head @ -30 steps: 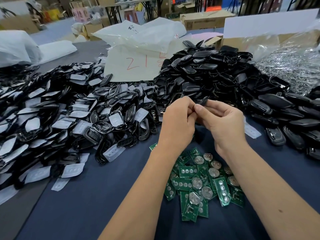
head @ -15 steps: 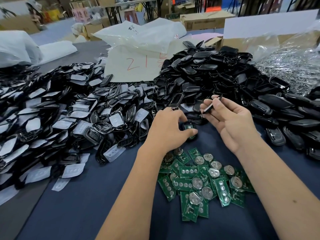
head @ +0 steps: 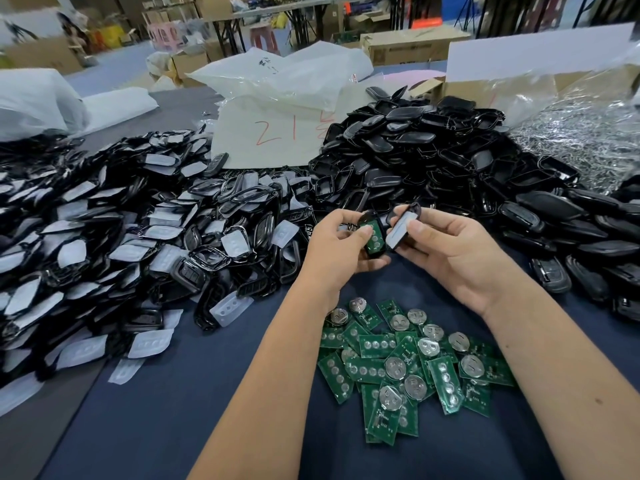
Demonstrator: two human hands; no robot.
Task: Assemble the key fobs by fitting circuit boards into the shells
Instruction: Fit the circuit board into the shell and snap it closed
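Both hands meet just above the middle of the view, over a table (head: 173, 410) covered in dark blue cloth. The left hand (head: 341, 247) grips a black shell half (head: 375, 237) with a green circuit board (head: 373, 233) lying in it; its fingers (head: 343, 216) curl round the far edge and the thumb presses on the board's face. The right hand (head: 450, 247) pinches a second shell half (head: 403, 225) with a pale rubber button pad in it, thumb on the near side and fingers curled behind, tilted toward the first half. The two halves touch or nearly touch along their inner edges; which, I cannot tell.

At 6 o'clock from the hands, between the forearms, lies a loose pile of green circuit boards (head: 408, 362), many with round silver coin cells facing up. At 9 o'clock spreads a wide heap of black shell fronts with white pads (head: 121, 244), running to the left edge. At 12 to 2 o'clock rises a heap of plain black shell backs (head: 415, 150), trailing down the right side toward 3 o'clock. Behind the heaps at 12 o'clock sits a white plastic bag (head: 277, 109) marked with red numerals. At 2 o'clock a clear bag of shiny metal parts (head: 581, 133) lies against a cardboard box (head: 478, 88).
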